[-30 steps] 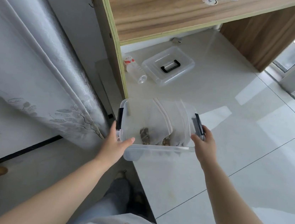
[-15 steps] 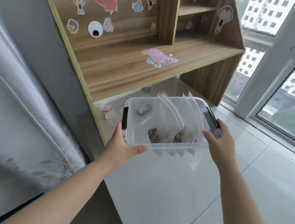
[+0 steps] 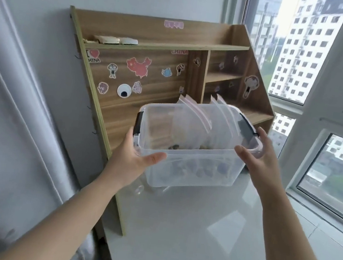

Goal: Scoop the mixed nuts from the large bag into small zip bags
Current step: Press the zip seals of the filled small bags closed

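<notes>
Nearest the camera, my two forearms reach forward, and between them I carry the clear plastic bin [image 3: 192,167] in the air. My left hand [image 3: 134,162] grips its left end, thumb curled over the near wall; my right hand [image 3: 258,155] holds the right end with fingers bent at the rim, just below a black latch [image 3: 247,124]. The bin's long axis runs left to right, with both hands about equally near. Inside stand the zip bags [image 3: 202,120], dark nuts showing at the bottom. Beyond lies the wooden desk [image 3: 154,104], its surface just behind the bin, so I judge a forward set-down comes next.
</notes>
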